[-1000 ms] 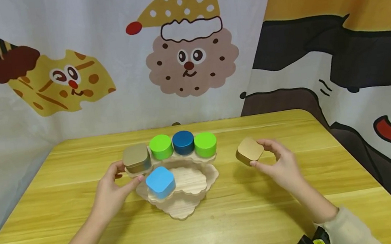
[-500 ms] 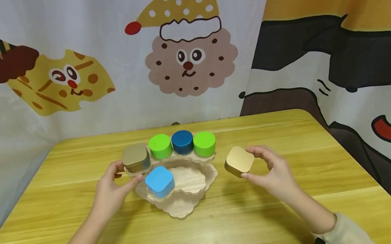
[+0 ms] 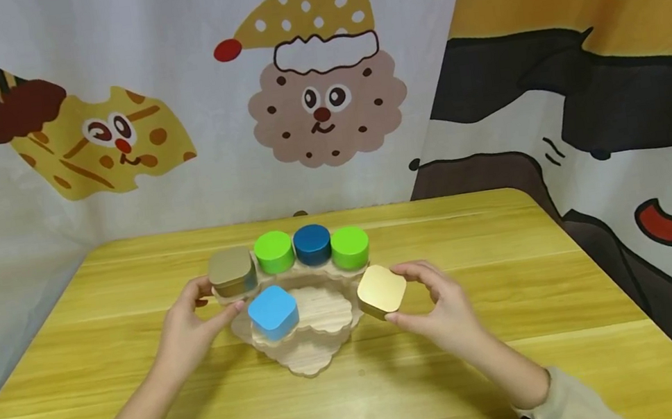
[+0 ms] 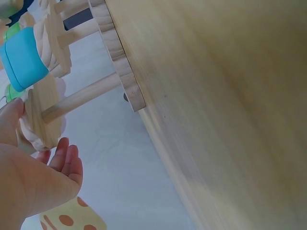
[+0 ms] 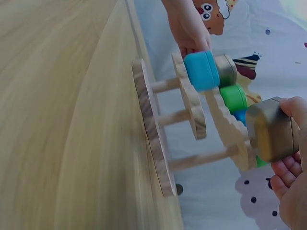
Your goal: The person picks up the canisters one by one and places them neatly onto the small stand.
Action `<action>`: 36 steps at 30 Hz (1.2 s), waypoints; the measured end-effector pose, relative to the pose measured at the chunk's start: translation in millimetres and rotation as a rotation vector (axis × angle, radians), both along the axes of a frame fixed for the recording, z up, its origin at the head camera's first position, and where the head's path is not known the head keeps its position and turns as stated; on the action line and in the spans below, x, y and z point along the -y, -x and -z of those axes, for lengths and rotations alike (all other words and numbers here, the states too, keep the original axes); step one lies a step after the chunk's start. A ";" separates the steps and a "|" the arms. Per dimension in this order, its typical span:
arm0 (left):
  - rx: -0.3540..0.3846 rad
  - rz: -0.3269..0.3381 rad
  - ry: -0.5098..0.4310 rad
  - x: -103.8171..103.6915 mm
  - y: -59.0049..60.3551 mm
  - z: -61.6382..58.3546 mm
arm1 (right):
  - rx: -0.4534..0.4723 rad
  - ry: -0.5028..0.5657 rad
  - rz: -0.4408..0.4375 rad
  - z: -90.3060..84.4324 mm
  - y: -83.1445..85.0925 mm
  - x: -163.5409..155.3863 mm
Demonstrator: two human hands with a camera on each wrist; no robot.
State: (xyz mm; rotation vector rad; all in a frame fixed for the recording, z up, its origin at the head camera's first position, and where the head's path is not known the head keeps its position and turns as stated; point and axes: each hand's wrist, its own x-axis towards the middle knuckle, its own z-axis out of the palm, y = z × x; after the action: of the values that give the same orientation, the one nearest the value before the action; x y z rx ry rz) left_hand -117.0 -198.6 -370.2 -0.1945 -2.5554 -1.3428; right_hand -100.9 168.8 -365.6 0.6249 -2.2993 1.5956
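Right hand (image 3: 442,301) holds gold tin (image 3: 381,290) beside tiered wooden stand (image 3: 317,310)

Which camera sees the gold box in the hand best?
The head view shows it best: the whole gold box shows from above, pinched by the right hand beside the wooden stand. The right wrist view shows only its side, tilted and close. The left wrist view does not show it.

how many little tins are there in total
6. Four on the stand's top tier: a gold square tin, a green tin, a dark blue tin, another green tin. A light blue square tin on the middle tier. A gold tin in the right hand.
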 end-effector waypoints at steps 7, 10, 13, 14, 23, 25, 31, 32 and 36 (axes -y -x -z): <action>-0.005 0.003 -0.001 0.0 0.0 0.5 | 0.018 -0.024 -0.023 2.1 1.3 17.2; -0.009 0.003 0.000 0.0 -0.1 0.8 | 0.021 -0.029 -0.024 2.3 1.6 25.7; -0.011 0.003 0.000 0.2 -0.2 1.1 | 0.010 -0.033 -0.029 -3.9 -1.9 35.7; -0.011 0.003 0.000 0.2 -0.2 1.1 | 0.007 -0.034 -0.033 -6.9 -3.8 38.9; -0.006 0.003 -0.003 0.6 -0.9 1.0 | 0.049 -0.010 -0.032 -15.9 -11.2 57.0; -0.007 0.004 -0.004 0.6 -0.8 1.0 | 0.074 -0.007 -0.023 -10.7 -9.9 58.9; -0.002 0.001 -0.001 0.4 -1.1 0.2 | 0.088 -0.001 0.008 18.8 1.6 60.9; -0.001 0.001 -0.001 0.4 -1.3 0.1 | 0.085 -0.001 0.011 21.2 2.3 61.7; 0.003 0.001 -0.001 0.6 -1.6 -0.5 | 0.069 -0.011 0.018 23.0 1.6 66.9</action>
State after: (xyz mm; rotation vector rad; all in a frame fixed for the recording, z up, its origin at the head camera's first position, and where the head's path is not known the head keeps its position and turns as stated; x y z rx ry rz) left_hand -115.4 -199.1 -369.7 -0.1934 -2.5577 -1.3454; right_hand -102.5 101.8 -388.6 0.5584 -2.3568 1.6218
